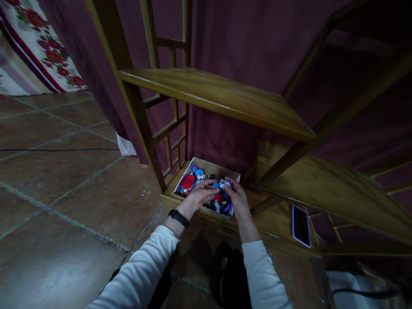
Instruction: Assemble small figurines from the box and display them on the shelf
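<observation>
Figure (225, 183), small, knobbly, white and blue-purple: pinched in the right hand's (238, 195) grip, just over the box (214, 164). Left hand (200, 194) beside it, fingers curved; in this dim light, cannot tell whether its grip closes on the figure too. Box: thin-walled, rectangular, white-rimmed, holding rounded red and blue toys (188, 183), on a glossy, grained wooden shelf (278, 216).

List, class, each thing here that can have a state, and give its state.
Box: open-topped, containing small figures.
Left hand: over the box, hold unclear.
Right hand: gripping a figure.
Phone: lying flat, screen dark.
Black wristband: worn.
Black cable: lying on the floor.
</observation>
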Action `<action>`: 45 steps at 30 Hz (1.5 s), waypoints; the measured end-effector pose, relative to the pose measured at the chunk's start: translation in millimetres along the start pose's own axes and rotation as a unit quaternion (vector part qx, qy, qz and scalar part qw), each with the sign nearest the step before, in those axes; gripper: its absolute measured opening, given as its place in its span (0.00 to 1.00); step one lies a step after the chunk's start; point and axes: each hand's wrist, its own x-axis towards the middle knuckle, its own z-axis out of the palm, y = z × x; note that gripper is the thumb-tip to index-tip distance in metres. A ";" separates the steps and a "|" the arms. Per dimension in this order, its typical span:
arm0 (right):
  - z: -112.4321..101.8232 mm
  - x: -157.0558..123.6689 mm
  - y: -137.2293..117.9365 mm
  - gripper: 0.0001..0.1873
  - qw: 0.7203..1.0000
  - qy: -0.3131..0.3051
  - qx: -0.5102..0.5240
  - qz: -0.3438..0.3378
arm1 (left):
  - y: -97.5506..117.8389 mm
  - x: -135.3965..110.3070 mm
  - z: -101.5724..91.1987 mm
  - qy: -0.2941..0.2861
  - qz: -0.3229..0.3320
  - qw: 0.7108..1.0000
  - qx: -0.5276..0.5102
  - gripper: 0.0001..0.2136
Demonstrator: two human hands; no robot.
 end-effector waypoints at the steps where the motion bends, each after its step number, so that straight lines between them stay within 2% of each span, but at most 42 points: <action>1: 0.2 -0.3 -0.4 0.21 1.000 0.001 -0.001 -0.002 | 0.5 0.0 0.3 0.000 -0.005 1.000 -0.008 0.22; 6: 1.9 0.1 -3.0 0.21 1.000 -0.001 -0.006 0.013 | 0.1 1.5 0.7 0.000 -0.021 0.999 -0.035 0.17; 12: 0.1 1.5 -5.3 0.21 0.999 -0.005 -0.033 0.006 | -0.6 4.4 -4.3 -0.048 -0.036 0.996 -0.063 0.12; 18: 0.9 2.5 -3.2 0.20 0.998 -0.028 -0.048 -0.012 | -0.9 4.9 -6.0 -0.020 -0.021 0.998 -0.055 0.12; 27: 1.0 6.0 0.4 0.20 0.998 0.001 -0.059 -0.013 | -1.4 5.7 -5.1 0.018 -0.037 0.997 -0.060 0.10; 32: 2.9 7.7 2.6 0.20 0.998 -0.009 -0.069 -0.005 | -0.9 3.4 -1.1 0.027 -0.040 0.998 -0.042 0.10; 36: 0.1 11.0 8.0 0.21 0.998 -0.003 -0.069 0.013 | 6.8 2.5 -2.8 0.098 0.004 0.995 0.015 0.08; 41: -16.2 22.3 18.6 0.21 0.972 0.074 -0.223 -0.023 | 30.0 5.6 -21.3 0.222 0.109 0.968 0.030 0.07; 45: -24.6 25.9 14.7 0.17 0.942 0.067 -0.324 -0.055 | 45.5 5.5 -34.7 0.260 0.130 0.957 0.009 0.07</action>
